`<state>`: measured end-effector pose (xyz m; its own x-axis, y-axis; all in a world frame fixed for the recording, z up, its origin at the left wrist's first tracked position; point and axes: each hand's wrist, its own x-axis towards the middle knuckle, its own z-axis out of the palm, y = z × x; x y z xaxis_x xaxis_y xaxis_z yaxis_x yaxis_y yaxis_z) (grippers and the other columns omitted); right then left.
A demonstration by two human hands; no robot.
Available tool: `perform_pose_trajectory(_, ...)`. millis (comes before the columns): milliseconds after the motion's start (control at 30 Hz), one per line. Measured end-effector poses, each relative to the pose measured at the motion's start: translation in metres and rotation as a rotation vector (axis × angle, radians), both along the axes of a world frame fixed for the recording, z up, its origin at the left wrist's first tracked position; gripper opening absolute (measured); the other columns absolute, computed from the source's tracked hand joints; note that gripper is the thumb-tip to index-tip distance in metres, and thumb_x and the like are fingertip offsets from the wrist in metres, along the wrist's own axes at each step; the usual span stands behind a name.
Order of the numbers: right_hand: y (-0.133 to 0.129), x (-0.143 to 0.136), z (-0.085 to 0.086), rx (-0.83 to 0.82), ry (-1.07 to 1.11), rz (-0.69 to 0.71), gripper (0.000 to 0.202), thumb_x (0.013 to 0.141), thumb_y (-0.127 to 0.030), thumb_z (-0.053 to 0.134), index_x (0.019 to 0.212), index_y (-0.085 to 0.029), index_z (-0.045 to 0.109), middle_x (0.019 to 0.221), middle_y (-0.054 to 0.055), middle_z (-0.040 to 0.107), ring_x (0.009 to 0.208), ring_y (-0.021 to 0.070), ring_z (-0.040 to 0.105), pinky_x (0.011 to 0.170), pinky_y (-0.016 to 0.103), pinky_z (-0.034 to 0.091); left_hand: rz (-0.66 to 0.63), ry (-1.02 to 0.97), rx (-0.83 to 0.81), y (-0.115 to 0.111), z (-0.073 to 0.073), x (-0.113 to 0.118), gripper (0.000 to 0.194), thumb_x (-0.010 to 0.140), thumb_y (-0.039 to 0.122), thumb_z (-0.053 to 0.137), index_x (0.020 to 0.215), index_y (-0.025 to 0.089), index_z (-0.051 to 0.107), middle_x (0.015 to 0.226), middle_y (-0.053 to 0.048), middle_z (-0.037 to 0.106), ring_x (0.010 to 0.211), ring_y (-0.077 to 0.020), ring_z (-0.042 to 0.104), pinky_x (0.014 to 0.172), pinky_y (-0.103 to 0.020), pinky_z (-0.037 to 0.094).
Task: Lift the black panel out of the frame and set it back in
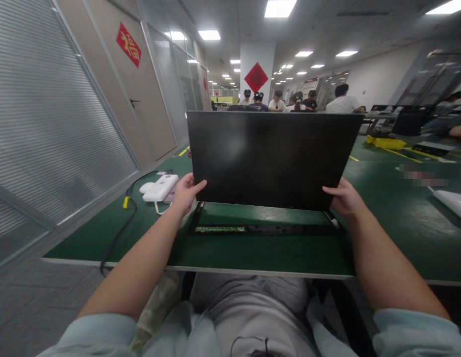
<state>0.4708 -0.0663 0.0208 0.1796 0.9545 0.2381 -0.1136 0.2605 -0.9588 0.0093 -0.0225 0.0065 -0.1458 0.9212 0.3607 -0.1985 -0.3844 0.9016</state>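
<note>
Green desk (253,258): carries all parts noted. Dark screen panel (271,158): held raised and tilted above the desk; whether its lower edge touches anything cannot be confirmed. Black frame (290,230): lies flat, near strip exposed, sides running under the panel. Left hand (185,194) and right hand (345,199): each grip is closed on a side edge, thumbs on the front face. Hazard: uneven support could let the panel slip or twist and crack; hard thumb pressure could mark it. Green circuit board (220,229): exposed in the near strip, liable to damage should the lower edge drop.
</note>
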Motion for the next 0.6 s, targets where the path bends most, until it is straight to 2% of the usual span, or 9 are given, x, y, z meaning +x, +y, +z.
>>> perform_pose_trajectory(267, 0.013, 0.004, -0.011, -0.096, 0.022, -0.048, 0.043, 0.056, -0.021, 0.08, 0.097, -0.03, 0.072, 0.098, 0.002, 0.08, 0.102, 0.0333, 0.074, 0.093, 0.053, 0.059, -0.148, 0.045, -0.114, -0.01, 0.002, 0.005, 0.059, 0.058, 0.031, 0.094, 0.11, 0.021, 0.068, 0.102, -0.004, 0.08, 0.102, -0.0274, 0.073, 0.098, -0.043, 0.055)
perform_pose_trajectory(367, 0.017, 0.002, -0.015, -0.192, 0.032, -0.047, 0.043, 0.054, -0.02, 0.08, 0.095, -0.028, 0.071, 0.089, 0.003, 0.08, 0.089, 0.0318, 0.076, 0.084, 0.05, 0.061, -0.162, 0.091, -0.174, -0.009, -0.002, 0.006, 0.063, 0.059, 0.031, 0.092, 0.114, 0.021, 0.064, 0.106, -0.004, 0.079, 0.103, -0.0285, 0.073, 0.098, -0.046, 0.055)
perform_pose_trajectory(467, 0.018, 0.0, -0.016, -0.325, 0.035, -0.075, 0.042, 0.053, -0.018, 0.079, 0.093, -0.026, 0.07, 0.082, 0.003, 0.078, 0.073, 0.0278, 0.074, 0.071, 0.045, 0.061, -0.187, 0.124, -0.177, -0.009, -0.005, 0.007, 0.065, 0.059, 0.027, 0.092, 0.117, 0.021, 0.061, 0.118, -0.006, 0.076, 0.114, -0.0286, 0.071, 0.104, -0.046, 0.052)
perform_pose_trajectory(533, 0.017, -0.001, -0.015, -0.383, 0.031, -0.087, 0.043, 0.053, -0.017, 0.078, 0.094, -0.026, 0.07, 0.081, 0.002, 0.077, 0.068, 0.026, 0.073, 0.066, 0.042, 0.06, -0.18, 0.125, -0.175, -0.008, -0.007, 0.008, 0.068, 0.059, 0.023, 0.091, 0.118, 0.021, 0.058, 0.121, -0.007, 0.075, 0.116, -0.0283, 0.07, 0.106, -0.046, 0.051)
perform_pose_trajectory(600, 0.016, -0.003, -0.014, -0.383, 0.027, -0.077, 0.047, 0.053, -0.015, 0.077, 0.097, -0.027, 0.071, 0.082, 0.002, 0.078, 0.068, 0.0251, 0.072, 0.064, 0.039, 0.059, -0.178, 0.116, -0.214, -0.008, -0.008, 0.008, 0.075, 0.059, 0.02, 0.091, 0.124, 0.023, 0.054, 0.115, -0.006, 0.075, 0.11, -0.0289, 0.072, 0.103, -0.049, 0.054)
